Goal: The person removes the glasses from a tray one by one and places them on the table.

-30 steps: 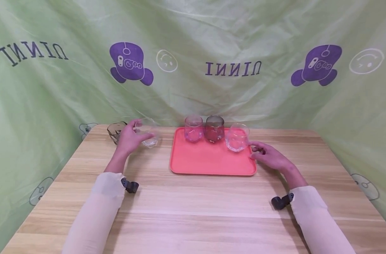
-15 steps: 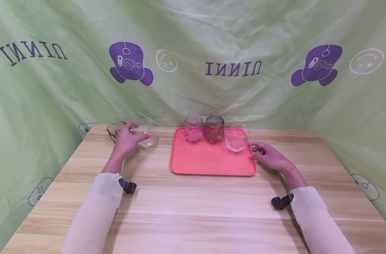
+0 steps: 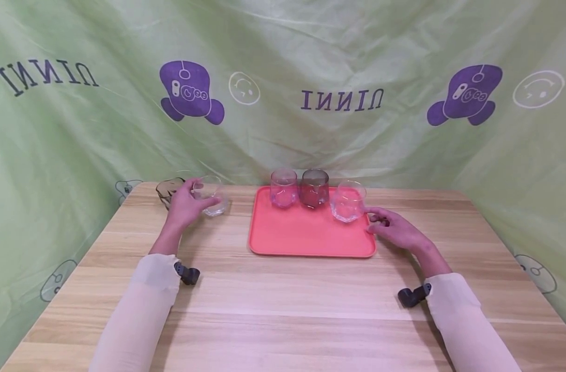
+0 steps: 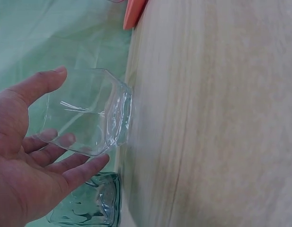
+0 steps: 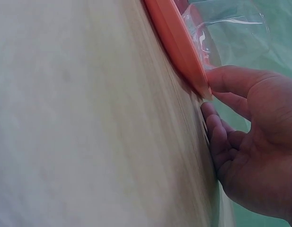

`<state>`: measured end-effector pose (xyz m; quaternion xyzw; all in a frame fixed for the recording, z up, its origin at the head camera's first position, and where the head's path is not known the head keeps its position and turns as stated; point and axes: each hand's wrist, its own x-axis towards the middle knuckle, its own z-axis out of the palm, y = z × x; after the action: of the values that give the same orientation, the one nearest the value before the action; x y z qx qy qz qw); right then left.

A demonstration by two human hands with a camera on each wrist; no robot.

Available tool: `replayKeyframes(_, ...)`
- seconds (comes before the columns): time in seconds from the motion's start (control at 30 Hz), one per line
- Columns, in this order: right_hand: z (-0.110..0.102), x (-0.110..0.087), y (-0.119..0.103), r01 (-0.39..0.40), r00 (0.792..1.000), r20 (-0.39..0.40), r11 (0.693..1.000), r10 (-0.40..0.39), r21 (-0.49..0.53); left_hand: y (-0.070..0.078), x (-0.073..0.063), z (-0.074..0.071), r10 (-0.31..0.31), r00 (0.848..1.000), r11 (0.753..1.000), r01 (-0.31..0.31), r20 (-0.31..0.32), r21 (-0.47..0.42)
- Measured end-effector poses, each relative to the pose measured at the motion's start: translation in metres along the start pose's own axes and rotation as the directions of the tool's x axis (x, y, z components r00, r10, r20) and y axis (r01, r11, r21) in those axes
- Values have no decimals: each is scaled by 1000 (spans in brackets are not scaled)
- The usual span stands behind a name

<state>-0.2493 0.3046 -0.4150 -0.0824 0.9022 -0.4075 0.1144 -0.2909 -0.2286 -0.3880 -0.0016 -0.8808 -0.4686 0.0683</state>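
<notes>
My left hand (image 3: 185, 206) curls round a clear faceted glass (image 3: 210, 196) at the table's back left, thumb on one side and fingers on the other. In the left wrist view, the clear glass (image 4: 89, 111) has its heavy base at the table. Just left of that hand, a smoky dark glass (image 3: 167, 192) is partly hidden. At the right rim of a red tray (image 3: 306, 237), my right hand (image 3: 396, 227) rests with its fingertips touching the edge, the other fingers loosely bent. A clear glass (image 3: 348, 204) stands on the tray near those fingertips.
A pinkish glass (image 3: 284, 191) and a dark grey glass (image 3: 315, 191) stand side by side along the tray's back edge. A green printed cloth (image 3: 283, 134) hangs behind the wooden table (image 3: 283, 305).
My left hand has shifted slightly left together with the clear glass, then stayed about still. The right hand, the tray and the glasses on it have not moved.
</notes>
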Motion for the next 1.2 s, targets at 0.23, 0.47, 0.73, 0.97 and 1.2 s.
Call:
replayKeyframes(0.23, 0, 0, 0, -6, 1000, 3, 1000, 6, 7, -1, 1, 1, 5, 1000, 1000, -5, 10, 15)
replayKeyframes(0.47, 0, 0, 0, -7, 1000, 5, 1000, 7, 6, -4, 2, 1, 7, 1000, 999, -7, 19, 31)
replayKeyframes(0.73, 0, 0, -1, -8, 1000, 3, 1000, 8, -4, -5, 2, 2, -1, 1000, 1000, 0, 21, 17)
replayKeyframes(0.97, 1, 0, -1, -14, 1000, 6, 1000, 14, 2, 1, 0, 2, 41, 998, 998, -43, -38, -46)
replayKeyframes(1.2, 1, 1, 0, 16, 1000, 3, 1000, -16, 4, 25, -3, 5, 145, 984, 989, -144, -107, 16)
